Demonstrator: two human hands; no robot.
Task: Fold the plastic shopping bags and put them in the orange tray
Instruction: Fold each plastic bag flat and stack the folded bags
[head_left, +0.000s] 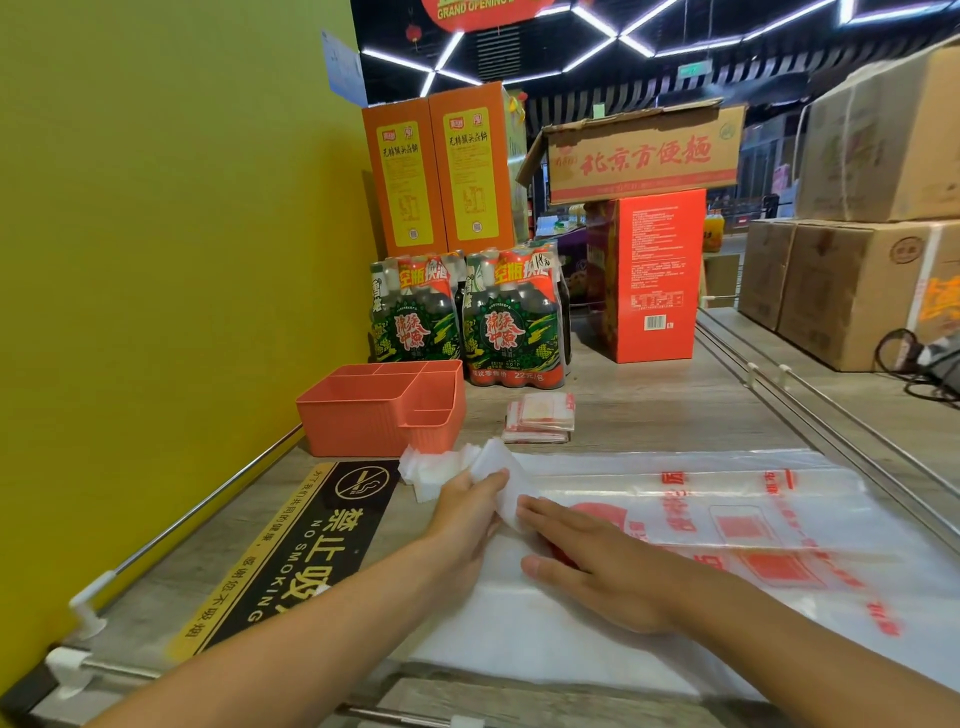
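left hand (470, 501) pinches the handle end of the plastic bag (727, 525) spread along the counter's front edge; right hand (597, 566) lies flat on it, fingers straight. slick film could slip & unfold b4 reaching the orange tray (363, 421) by the wall edge.

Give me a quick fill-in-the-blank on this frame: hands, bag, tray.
1. The left hand grips the bag's bunched ____ end.
2. The right hand lies ____ on the plastic bag.
3. The orange tray stands against the ____ wall.
4. The folded bags lie on the counter to the ____ of the tray.

Missing words: handle; flat; yellow; right
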